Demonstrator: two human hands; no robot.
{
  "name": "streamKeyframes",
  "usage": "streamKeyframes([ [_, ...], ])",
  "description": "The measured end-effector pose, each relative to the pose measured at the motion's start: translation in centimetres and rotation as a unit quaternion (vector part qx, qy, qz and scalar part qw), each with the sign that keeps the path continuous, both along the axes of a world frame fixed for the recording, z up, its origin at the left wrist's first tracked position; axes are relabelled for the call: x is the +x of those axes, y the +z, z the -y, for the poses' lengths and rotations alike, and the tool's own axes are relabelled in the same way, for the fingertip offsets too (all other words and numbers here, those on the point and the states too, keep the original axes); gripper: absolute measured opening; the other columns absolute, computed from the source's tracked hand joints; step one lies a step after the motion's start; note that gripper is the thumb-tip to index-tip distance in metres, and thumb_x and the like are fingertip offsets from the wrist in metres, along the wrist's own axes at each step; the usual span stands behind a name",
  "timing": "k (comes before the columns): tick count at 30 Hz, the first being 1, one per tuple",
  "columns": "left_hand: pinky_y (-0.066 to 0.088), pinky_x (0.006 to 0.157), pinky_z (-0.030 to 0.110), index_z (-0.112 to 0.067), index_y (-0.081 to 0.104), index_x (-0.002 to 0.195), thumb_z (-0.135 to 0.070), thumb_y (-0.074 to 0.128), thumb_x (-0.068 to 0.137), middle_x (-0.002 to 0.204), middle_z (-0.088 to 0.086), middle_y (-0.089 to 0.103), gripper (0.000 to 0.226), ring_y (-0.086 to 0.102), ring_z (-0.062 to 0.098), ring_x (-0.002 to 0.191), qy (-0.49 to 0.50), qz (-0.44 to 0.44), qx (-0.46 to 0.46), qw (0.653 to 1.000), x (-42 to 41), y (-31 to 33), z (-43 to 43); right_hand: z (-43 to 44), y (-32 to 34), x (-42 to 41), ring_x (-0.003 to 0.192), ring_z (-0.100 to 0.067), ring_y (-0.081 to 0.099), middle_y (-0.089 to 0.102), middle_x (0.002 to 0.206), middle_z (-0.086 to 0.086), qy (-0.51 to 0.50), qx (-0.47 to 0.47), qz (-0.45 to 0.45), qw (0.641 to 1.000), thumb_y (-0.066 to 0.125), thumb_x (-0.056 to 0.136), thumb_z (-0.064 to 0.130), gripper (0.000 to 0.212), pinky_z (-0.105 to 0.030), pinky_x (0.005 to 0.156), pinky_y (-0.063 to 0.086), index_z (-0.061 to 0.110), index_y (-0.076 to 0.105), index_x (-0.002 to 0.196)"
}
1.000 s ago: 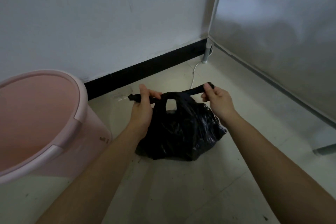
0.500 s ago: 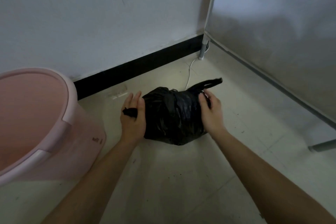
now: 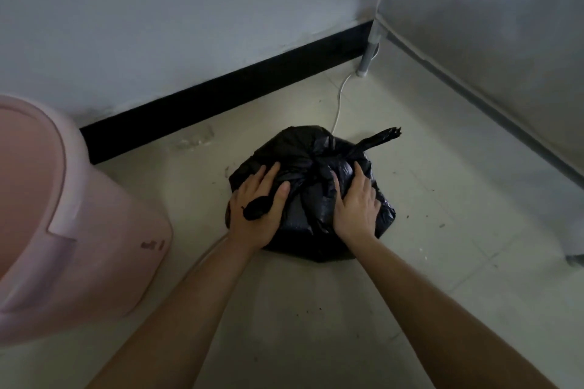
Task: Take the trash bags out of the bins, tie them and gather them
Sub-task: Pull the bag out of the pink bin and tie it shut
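Black trash bag (image 3: 300, 148) ×1, knotted | pink bin (image 3: 79, 246) ×1 | left grip (image 3: 263, 228), right grip (image 3: 355, 208): flat-fingered, pressing bag

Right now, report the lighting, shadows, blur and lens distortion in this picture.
Head view is dim, brightest on the floor beyond the black trash bag; head view loses most bag folds in black, bar faint sheen beside the right hand; head view shows soft shadow between the forearms; head view edges stretch, swelling the pink bin; no marked motion blur.
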State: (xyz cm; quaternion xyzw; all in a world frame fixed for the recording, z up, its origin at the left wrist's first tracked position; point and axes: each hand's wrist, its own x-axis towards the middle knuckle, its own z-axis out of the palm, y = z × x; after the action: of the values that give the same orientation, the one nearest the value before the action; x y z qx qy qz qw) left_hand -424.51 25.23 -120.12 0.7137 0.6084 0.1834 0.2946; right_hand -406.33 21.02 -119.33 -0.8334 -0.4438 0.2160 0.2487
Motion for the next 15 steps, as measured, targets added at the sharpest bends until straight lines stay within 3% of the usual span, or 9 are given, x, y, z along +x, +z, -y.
streamKeyframes([
  [3,0.016,0.121,0.048,-0.041,0.040,0.147,-0.069,0.017,0.093,0.157,-0.004,0.038,0.065,0.026,0.023,0.147,0.007,-0.014,0.009,1.000,0.8,-0.7,0.6,0.3,-1.6,0.2,0.135,-0.034,0.033,0.039,0.147,-0.012,0.058,-0.033,0.038,0.997,0.034,0.098,0.039,0.060,-0.048,0.110,0.022,0.010,0.028,0.150],
  [5,0.017,0.120,0.049,-0.035,0.050,0.143,-0.068,0.016,0.092,0.152,-0.003,0.045,0.069,0.028,0.025,0.145,0.008,-0.024,0.023,0.999,1.0,-1.4,0.9,0.5,-2.5,0.5,0.130,-0.035,0.035,0.043,0.140,-0.013,0.082,-0.060,0.032,0.994,0.033,0.093,0.033,0.057,-0.047,0.109,0.021,0.008,0.034,0.144],
  [8,0.020,0.118,0.052,-0.027,0.062,0.133,-0.064,0.020,0.094,0.148,0.001,0.052,0.068,0.031,0.028,0.143,-0.002,-0.036,0.042,0.998,1.1,-2.6,1.1,0.3,-2.6,1.0,0.131,-0.030,0.034,0.044,0.138,-0.008,0.080,-0.059,-0.033,0.994,0.025,0.081,0.062,0.079,-0.044,0.110,0.017,0.014,0.039,0.142],
  [9,0.020,0.118,0.053,-0.025,0.065,0.129,-0.063,0.021,0.094,0.147,0.002,0.053,0.067,0.032,0.028,0.143,-0.006,-0.037,0.045,0.998,1.1,-2.9,1.1,0.0,-2.4,1.1,0.133,-0.028,0.033,0.044,0.139,-0.006,0.069,-0.062,-0.071,0.993,0.023,0.075,0.070,0.087,-0.043,0.112,0.017,0.018,0.039,0.143],
  [11,0.020,0.118,0.054,-0.022,0.068,0.125,-0.061,0.023,0.095,0.147,0.003,0.053,0.067,0.032,0.029,0.143,-0.017,-0.043,0.047,0.998,0.9,-3.3,1.3,-0.7,-1.7,1.6,0.134,-0.026,0.036,0.048,0.139,-0.001,0.010,-0.077,-0.219,0.973,0.037,0.072,0.075,0.082,-0.047,0.116,0.022,0.031,0.044,0.141],
  [13,0.020,0.118,0.054,-0.023,0.069,0.124,-0.061,0.022,0.096,0.148,0.003,0.052,0.067,0.032,0.030,0.143,-0.032,-0.050,0.050,0.997,0.8,-3.5,1.5,-1.5,-1.0,2.4,0.130,-0.024,0.049,0.060,0.133,0.004,-0.055,-0.056,-0.410,0.909,0.054,0.070,0.081,0.075,-0.049,0.111,0.035,0.040,0.054,0.133],
  [14,0.020,0.118,0.054,-0.024,0.070,0.123,-0.060,0.022,0.096,0.149,0.003,0.051,0.066,0.031,0.030,0.144,-0.040,-0.053,0.050,0.997,0.6,-3.5,1.6,-1.8,-0.6,2.7,0.127,-0.023,0.055,0.064,0.130,0.006,-0.072,-0.047,-0.471,0.878,0.055,0.069,0.086,0.076,-0.047,0.108,0.040,0.041,0.058,0.130],
  [15,0.020,0.118,0.054,-0.025,0.070,0.123,-0.060,0.022,0.097,0.149,0.002,0.051,0.065,0.031,0.030,0.144,-0.047,-0.057,0.050,0.996,0.5,-3.5,1.8,-2.1,-0.1,2.8,0.122,-0.021,0.059,0.066,0.127,0.006,-0.078,-0.040,-0.483,0.871,0.053,0.066,0.091,0.079,-0.044,0.105,0.043,0.040,0.062,0.126],
])
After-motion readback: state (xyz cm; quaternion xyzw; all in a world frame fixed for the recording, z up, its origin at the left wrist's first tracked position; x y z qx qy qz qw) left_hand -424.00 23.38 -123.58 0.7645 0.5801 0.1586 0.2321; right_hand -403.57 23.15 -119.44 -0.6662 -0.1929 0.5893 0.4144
